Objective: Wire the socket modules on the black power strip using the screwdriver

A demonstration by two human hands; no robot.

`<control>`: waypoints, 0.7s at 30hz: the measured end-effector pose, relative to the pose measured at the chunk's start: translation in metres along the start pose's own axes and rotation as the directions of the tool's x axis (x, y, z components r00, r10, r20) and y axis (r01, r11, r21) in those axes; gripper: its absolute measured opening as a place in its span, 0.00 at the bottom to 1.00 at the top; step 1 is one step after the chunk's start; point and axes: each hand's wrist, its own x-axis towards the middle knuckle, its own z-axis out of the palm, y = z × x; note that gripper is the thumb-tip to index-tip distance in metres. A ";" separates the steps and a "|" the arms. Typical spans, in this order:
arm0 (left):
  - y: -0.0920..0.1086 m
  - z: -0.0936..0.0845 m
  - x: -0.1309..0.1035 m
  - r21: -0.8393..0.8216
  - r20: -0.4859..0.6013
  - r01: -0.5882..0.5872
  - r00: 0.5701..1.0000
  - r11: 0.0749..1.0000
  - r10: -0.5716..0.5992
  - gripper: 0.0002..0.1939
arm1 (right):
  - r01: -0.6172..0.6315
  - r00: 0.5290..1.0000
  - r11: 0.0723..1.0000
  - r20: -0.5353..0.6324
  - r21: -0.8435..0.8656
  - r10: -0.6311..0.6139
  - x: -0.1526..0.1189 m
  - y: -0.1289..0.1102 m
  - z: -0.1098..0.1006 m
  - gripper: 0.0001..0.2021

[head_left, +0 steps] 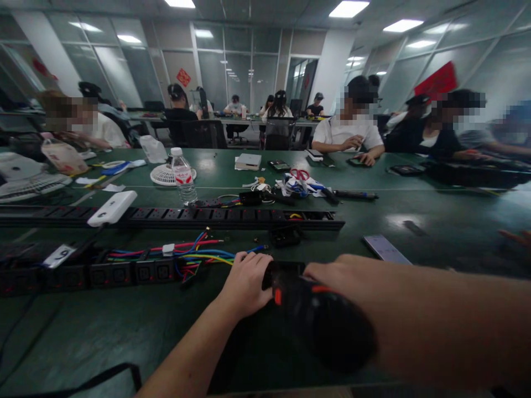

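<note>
Black socket strip (124, 272) lies opened, coloured wires (199, 255) loose; my left hand (245, 283) clamps its end, my right hand (332, 271) apparently grips the black driver (323, 323), fastening unfinished.

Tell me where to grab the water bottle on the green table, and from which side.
Grip the water bottle around its labelled mid-body, probably from the near side. It stands upright with its white cap on, so a sideways wrap looks steadier than a pinch on the narrow cap. The small white fan sits close behind on its left, and the long power strip lies in front, so reach over that.
</note>
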 end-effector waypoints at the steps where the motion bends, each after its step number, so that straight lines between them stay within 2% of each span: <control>1: 0.000 0.000 0.001 0.006 0.000 0.006 1.000 1.000 -0.006 0.20 | -0.016 0.999 1.000 0.040 -0.013 0.017 -0.004 -0.002 0.005 0.17; 4: 0.001 0.000 0.002 0.012 -0.007 0.017 1.000 1.000 -0.017 0.20 | -0.079 0.986 0.990 0.134 -0.120 0.095 -0.009 -0.011 0.014 0.25; 7: -0.001 0.002 0.004 0.024 0.009 0.018 1.000 1.000 -0.018 0.21 | -0.117 0.981 0.987 0.143 -0.109 0.133 -0.010 -0.018 0.017 0.24; 11: -0.007 0.007 0.005 0.058 0.041 0.014 0.999 0.998 -0.016 0.19 | -0.093 0.994 0.996 0.062 0.003 0.093 -0.005 -0.017 0.015 0.13; 13: -0.008 0.009 0.005 0.072 0.030 0.006 1.000 0.997 -0.008 0.18 | -0.060 0.998 0.998 0.004 -0.001 0.060 -0.001 -0.015 0.014 0.10; 17: -0.009 0.010 0.006 0.095 -0.006 0.002 1.000 0.995 -0.002 0.17 | -0.044 0.998 0.998 -0.052 -0.039 0.041 0.002 -0.013 0.013 0.09; 21: -0.011 0.012 0.012 0.117 0.005 0.007 1.000 0.993 -0.007 0.16 | -0.093 0.994 0.995 -0.061 -0.029 0.091 -0.002 -0.012 0.019 0.14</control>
